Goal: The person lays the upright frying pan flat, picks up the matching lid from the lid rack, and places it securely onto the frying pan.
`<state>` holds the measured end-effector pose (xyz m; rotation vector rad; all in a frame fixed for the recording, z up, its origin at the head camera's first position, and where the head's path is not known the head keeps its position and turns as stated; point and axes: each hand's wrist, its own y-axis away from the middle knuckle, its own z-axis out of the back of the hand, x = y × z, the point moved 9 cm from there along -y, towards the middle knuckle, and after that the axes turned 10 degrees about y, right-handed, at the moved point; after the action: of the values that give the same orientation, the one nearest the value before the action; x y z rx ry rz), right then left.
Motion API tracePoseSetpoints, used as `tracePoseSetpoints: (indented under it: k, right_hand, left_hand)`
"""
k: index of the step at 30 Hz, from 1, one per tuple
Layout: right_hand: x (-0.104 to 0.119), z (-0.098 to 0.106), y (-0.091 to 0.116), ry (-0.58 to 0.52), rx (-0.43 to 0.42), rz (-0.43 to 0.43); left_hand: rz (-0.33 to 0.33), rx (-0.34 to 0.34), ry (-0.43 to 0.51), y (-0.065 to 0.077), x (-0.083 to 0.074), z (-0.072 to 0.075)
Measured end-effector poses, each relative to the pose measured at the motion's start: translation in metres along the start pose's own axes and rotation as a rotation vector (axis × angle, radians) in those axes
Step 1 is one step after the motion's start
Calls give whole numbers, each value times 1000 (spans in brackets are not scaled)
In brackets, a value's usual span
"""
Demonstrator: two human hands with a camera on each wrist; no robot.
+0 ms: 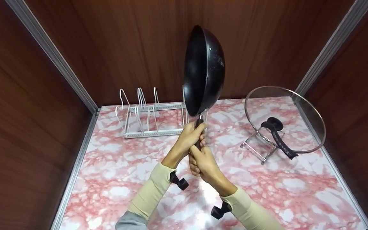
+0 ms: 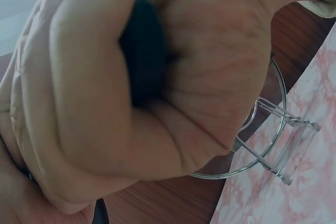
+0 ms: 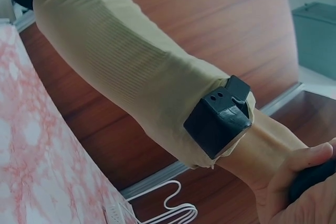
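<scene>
A black wok is held up on edge, its dark hollow facing left and its handle pointing down toward me. My left hand grips the handle close to the pan. Just below it, my right hand grips the lower end, the two hands touching. In the left wrist view, curled fingers wrap around the handle's dark butt end. The left forearm fills much of the right wrist view, where only part of the grip shows.
Behind the hands to the left lies a white wire rack with upright loops. On the right, a glass lid with a black handle leans on a small metal stand. Brown panels enclose the pink marbled table.
</scene>
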<state>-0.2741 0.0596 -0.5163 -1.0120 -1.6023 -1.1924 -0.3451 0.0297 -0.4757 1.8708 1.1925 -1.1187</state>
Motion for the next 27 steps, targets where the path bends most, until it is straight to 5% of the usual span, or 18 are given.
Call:
tracePoseSetpoints:
  k: [11,21,27]
  right_hand:
    - [-2,-4,1,-35,57,9]
    - [-1,-7,4,-88,125,19]
    - [0,-8,5,-128,175,42]
  left_hand:
    - [-3,-17,78,2,6,4]
    - [-14,34,167,4,8,2]
    - [-80,65,148,5,6,3]
